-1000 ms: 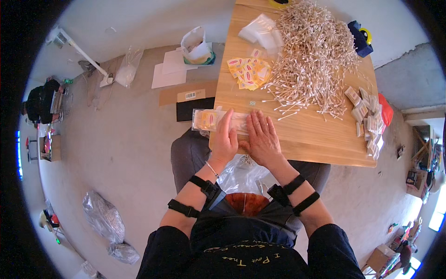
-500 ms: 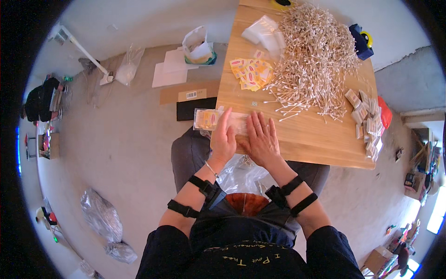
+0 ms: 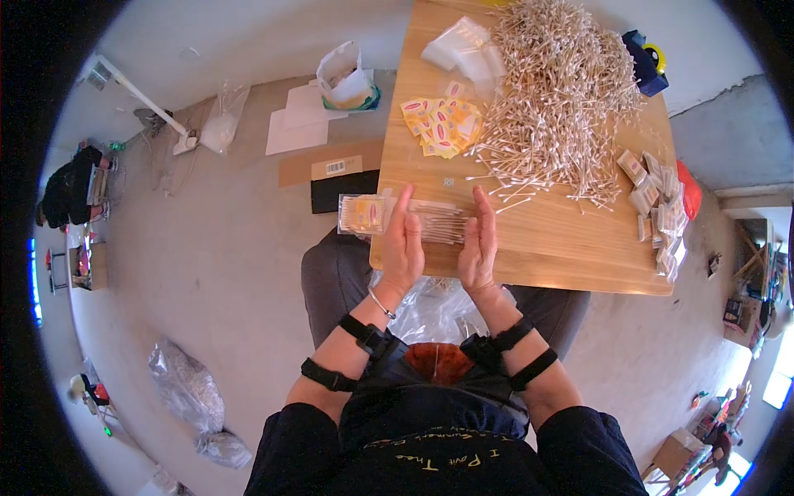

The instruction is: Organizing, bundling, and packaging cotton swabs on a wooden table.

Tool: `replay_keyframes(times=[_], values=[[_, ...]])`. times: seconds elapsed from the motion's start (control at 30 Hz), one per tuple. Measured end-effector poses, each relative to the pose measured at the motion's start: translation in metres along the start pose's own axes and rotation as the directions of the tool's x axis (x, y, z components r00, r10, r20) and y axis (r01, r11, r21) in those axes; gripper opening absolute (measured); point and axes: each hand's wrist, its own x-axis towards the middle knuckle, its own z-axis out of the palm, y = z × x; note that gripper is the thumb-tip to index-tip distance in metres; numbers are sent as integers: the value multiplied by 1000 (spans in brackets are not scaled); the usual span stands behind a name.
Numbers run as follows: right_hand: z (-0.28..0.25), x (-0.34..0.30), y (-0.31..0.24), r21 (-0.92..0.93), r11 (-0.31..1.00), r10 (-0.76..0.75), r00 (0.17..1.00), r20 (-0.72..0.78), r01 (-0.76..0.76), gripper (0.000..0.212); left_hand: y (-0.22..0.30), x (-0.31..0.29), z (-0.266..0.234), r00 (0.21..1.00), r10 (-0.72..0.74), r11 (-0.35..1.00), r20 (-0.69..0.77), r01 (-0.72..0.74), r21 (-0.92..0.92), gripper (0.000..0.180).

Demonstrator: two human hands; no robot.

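Cotton swabs [image 3: 441, 221] lie side by side in a flat layer between my hands, near the table's left front corner. My left hand [image 3: 402, 248] stands on edge across the bag side of them, fingers stretched out and together. To its left, a clear plastic packet [image 3: 361, 214] with a yellow card and swabs inside juts past the table edge. My right hand [image 3: 478, 244] is also on edge, fingers straight, its palm against or close to the swabs' right ends. Whether the swabs between my hands join that packet is hidden behind my left hand.
A large loose heap of cotton swabs [image 3: 571, 99] covers the back of the wooden table [image 3: 546, 256]. Left of it are yellow cards [image 3: 445, 126] and clear bags [image 3: 465, 48]. Filled packets [image 3: 657, 198] pile at the right edge, near a dark blue tape dispenser [image 3: 645, 64].
My right hand has lifted off the top of the swabs and turned on edge at their right end, uncovering them. My left hand stays nearly in place.
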Motion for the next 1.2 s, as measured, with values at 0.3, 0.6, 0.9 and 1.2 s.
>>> replay_keyframes(times=[0.3, 0.6, 0.9, 1.2], values=[[17, -6, 7, 86, 996, -33, 998, -62, 38, 50, -3, -1, 6, 1000, 4, 991, -4, -4, -132, 66], [16, 7, 15, 64, 997, -55, 998, 33, 53, 52, -10, 2, 4, 998, -47, 932, 36, 57, -359, 73], [9, 12, 11, -346, 917, -94, 950, 299, 200, 37, -15, 4, 0, 1000, -31, 940, -2, 29, -339, 69], [12, 4, 14, -63, 990, -118, 990, 79, 123, 46, -10, 5, -1, 995, -67, 903, 70, 90, -421, 71]])
